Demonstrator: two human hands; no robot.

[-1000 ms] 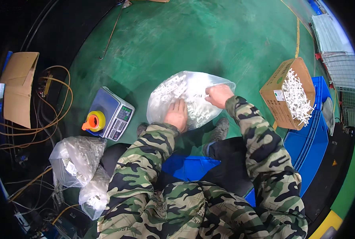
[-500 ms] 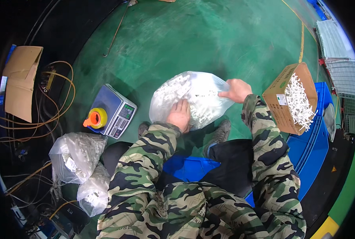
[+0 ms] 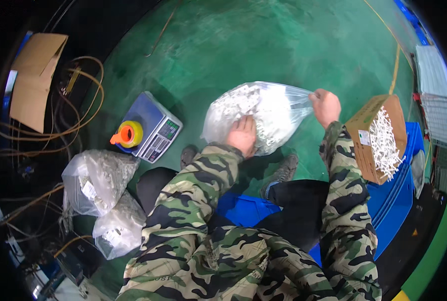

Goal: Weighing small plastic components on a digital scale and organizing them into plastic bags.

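Note:
A clear plastic bag filled with small white plastic parts rests on the green floor in front of my feet. Its gathered end stretches to the right, pinched in the closed fingers of my right hand. My left hand lies flat on the near side of the bag, its fingers extended over the plastic. What is under that palm is hidden.
To the left stands a blue-and-white digital scale with a tape dispenser on it. Two filled plastic bags lie nearer me. At right, a cardboard box of white parts tilts on a blue crate. Hoses loop at far left.
My right hand has pulled the bag's end out to the right, drawing the plastic into a taut, narrow neck. My left hand stays pressed on the bag. The whole view has shifted slightly.

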